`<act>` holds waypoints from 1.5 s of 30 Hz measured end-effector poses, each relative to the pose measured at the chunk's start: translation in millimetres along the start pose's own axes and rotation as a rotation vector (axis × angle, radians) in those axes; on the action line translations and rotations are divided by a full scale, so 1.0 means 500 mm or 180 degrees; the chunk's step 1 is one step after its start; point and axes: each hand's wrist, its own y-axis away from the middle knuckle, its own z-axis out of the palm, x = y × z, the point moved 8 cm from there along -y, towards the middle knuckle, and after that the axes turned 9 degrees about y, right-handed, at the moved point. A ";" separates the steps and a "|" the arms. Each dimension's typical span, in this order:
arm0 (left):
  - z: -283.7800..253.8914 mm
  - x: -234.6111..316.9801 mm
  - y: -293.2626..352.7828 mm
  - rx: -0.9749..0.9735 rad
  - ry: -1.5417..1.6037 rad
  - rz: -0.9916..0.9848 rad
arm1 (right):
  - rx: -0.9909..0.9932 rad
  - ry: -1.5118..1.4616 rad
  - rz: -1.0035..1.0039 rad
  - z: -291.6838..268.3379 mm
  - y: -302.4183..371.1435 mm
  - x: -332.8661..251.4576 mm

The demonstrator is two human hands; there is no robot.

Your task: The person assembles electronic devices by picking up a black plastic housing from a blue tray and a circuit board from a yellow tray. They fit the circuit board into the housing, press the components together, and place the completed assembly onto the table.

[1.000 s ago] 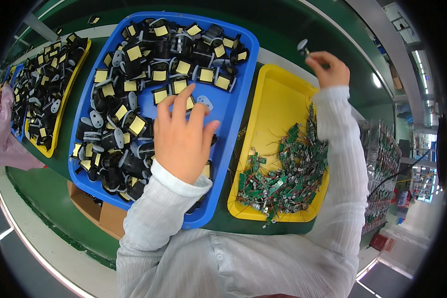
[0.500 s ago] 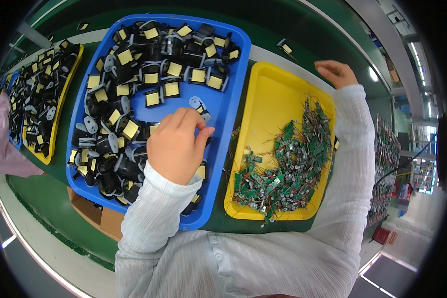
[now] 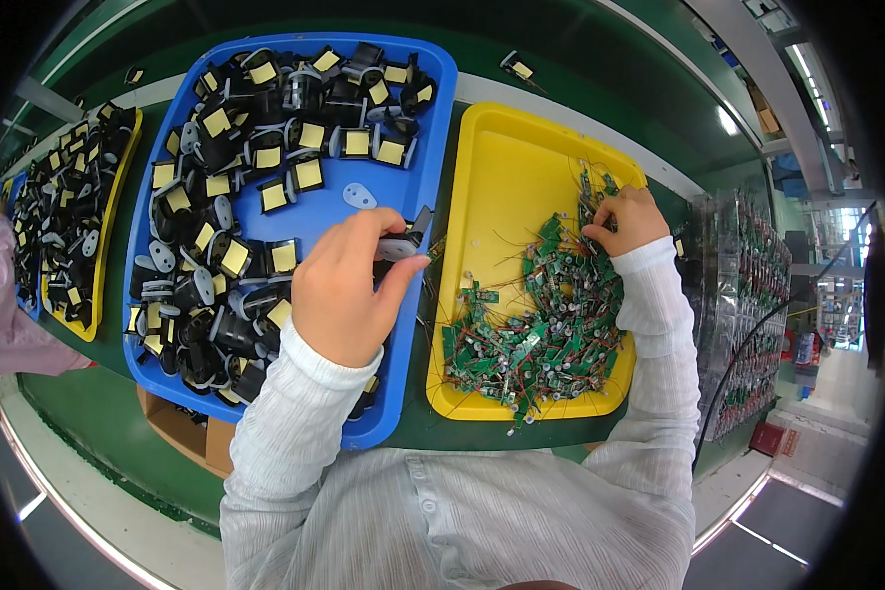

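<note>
My left hand [image 3: 339, 290] is above the right side of a blue tray [image 3: 388, 187]. Between its thumb and fingers is a black plastic housing with a grey oval end [image 3: 400, 247]. Several like housings [image 3: 234, 258], black with pale yellow pads, fill most of the blue tray. A loose grey oval plate [image 3: 360, 196] lies on the tray floor beyond my fingers. At the upper right edge of a heap of small wired green circuit boards [image 3: 560, 334] my right hand [image 3: 631, 220] is closed in a pinch. What lies between its fingertips is hidden.
The boards lie in a yellow tray [image 3: 482, 157]. Right of it stand clear packs of boards [image 3: 742, 295]. Another yellow tray [image 3: 118, 192] with housings stands at left, near a person's pink sleeve [image 3: 25, 315]. One housing [image 3: 518, 67] lies beyond the trays; a cardboard box [image 3: 182, 433] sits below.
My left hand has taken hold of a black housing and lifted it slightly. My right hand has come down from beyond the yellow tray to the circuit boards, its fingers closing.
</note>
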 end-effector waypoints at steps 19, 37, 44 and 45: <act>0.077 -0.006 0.033 -0.0927 0.2343 -0.1315 | -0.0371 -0.4209 -0.0897 -0.123 0.123 -0.234; 0.054 0.049 0.029 -0.0582 0.1512 -0.0397 | 0.0000 -0.4077 -0.0938 -0.078 0.136 -0.245; 0.060 0.049 0.024 -0.0748 0.1656 -0.0473 | 0.0180 -0.4207 -0.1045 -0.094 0.140 -0.232; 0.061 0.050 0.023 -0.0789 0.1731 -0.0455 | 0.0191 -0.4293 -0.1034 -0.092 0.141 -0.233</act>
